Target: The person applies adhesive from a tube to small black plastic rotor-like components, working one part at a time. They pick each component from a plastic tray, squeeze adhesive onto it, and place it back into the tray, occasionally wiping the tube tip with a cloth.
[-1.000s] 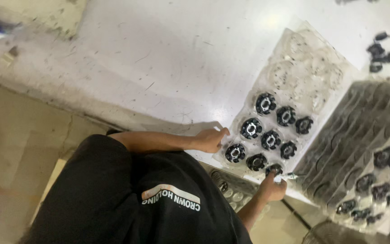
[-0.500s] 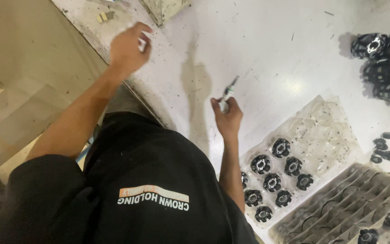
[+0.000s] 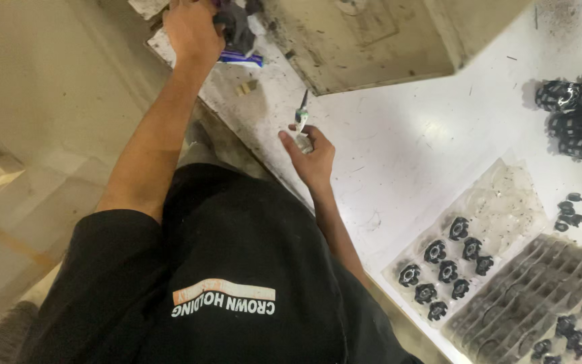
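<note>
So the small tweezer-like tool (image 3: 302, 116) is pinched in the right hand (image 3: 312, 156), held up over the white table (image 3: 405, 135) near its edge. The left hand (image 3: 193, 30) has swung out to the far corner and is now closed around a dark rag-like bundle (image 3: 236, 27). Both hands have left the clear tray (image 3: 479, 249) of black round parts (image 3: 447, 271), so filling is paused.

light: bright overhead | glare: white table (image 3: 439, 135) washed out | floor dim | blur: slight
</note>
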`<control>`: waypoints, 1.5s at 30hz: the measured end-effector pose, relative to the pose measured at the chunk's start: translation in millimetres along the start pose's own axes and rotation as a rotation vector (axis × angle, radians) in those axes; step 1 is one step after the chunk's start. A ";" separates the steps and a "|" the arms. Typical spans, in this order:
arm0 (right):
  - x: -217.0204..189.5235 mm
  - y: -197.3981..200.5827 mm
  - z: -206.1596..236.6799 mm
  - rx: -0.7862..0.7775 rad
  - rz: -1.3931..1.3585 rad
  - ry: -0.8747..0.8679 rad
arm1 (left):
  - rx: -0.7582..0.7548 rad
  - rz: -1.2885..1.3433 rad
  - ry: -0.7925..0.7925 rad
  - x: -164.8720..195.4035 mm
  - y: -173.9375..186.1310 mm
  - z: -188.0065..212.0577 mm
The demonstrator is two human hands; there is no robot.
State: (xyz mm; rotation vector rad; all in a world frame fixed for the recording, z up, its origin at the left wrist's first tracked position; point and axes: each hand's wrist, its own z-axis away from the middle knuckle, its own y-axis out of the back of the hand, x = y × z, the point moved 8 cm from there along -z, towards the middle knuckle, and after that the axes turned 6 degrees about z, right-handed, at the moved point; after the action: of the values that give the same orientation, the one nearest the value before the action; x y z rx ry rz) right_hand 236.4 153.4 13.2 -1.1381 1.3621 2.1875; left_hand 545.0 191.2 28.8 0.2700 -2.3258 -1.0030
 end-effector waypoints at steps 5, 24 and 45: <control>-60.9 -38.5 -21.6 0.141 0.275 0.250 | -0.193 0.555 0.433 -59.9 1.5 21.3; -183.2 -127.3 -109.3 -0.012 0.783 0.609 | -0.352 1.655 0.924 -111.6 -50.3 30.9; -246.0 -198.4 -177.8 -0.680 -0.516 0.096 | -0.513 1.703 0.548 -171.2 -18.2 -138.9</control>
State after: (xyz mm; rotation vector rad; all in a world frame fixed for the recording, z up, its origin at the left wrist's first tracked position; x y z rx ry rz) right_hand 597.3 130.9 41.6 -1.6090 0.2516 2.2406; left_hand 764.1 163.5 16.9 -1.2484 -0.9964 -0.4018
